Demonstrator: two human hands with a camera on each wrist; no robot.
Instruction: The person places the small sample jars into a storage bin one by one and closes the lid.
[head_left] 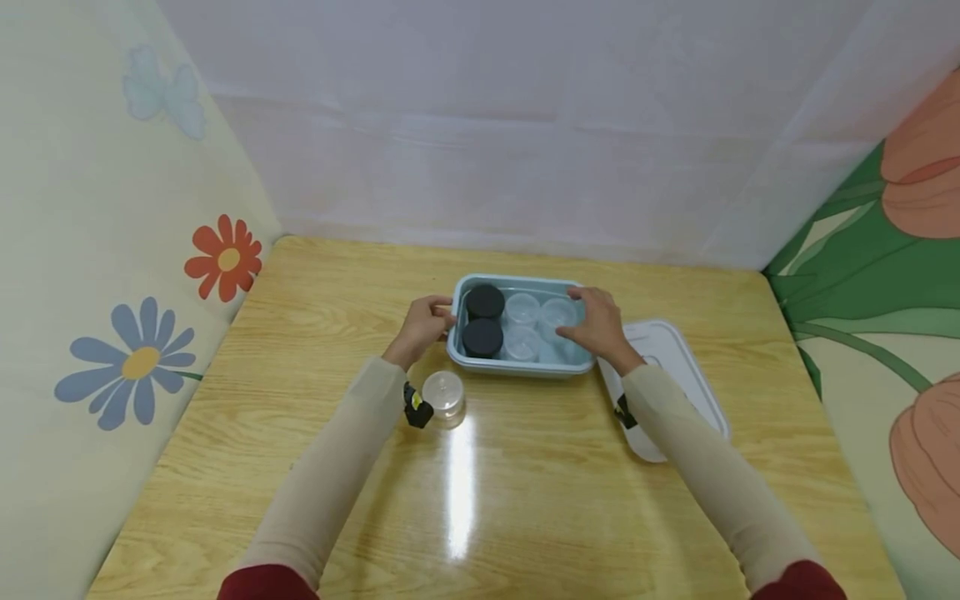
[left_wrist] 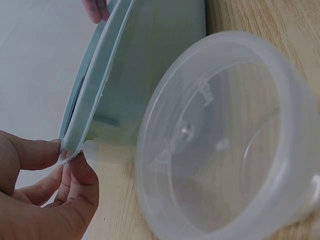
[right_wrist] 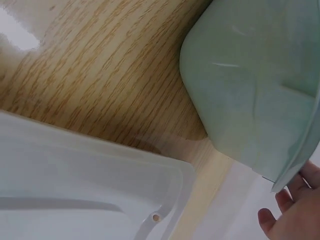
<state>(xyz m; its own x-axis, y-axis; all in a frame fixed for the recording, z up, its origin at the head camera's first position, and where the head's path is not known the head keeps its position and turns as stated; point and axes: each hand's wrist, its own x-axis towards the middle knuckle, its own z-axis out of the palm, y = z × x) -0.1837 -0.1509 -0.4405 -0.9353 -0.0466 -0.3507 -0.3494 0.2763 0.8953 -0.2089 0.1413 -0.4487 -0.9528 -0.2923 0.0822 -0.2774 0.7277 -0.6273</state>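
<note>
A light blue-green plastic bin (head_left: 517,367) sits on the table. My left hand (head_left: 423,325) pinches its left rim between thumb and fingers; the left wrist view shows this grip (left_wrist: 65,195) up close. My right hand (head_left: 597,323) reaches over the bin's right end, thumb and fingers around a clear plastic jar (head_left: 557,313) inside. The right wrist view shows the right hand's fingers (right_wrist: 295,200) at the rim. Two black-topped jars (head_left: 484,321) stand at the bin's left, beside more clear jars (head_left: 522,325). Another clear jar (head_left: 444,396) stands outside, in front of the left corner.
A white lid (head_left: 686,379) lies right of the bin, partly under the right forearm; its rounded corner (right_wrist: 172,185) shows in the right wrist view. A pale cloth wall (head_left: 487,183) rises behind the wooden table (head_left: 540,500), with flower-printed panels on both sides.
</note>
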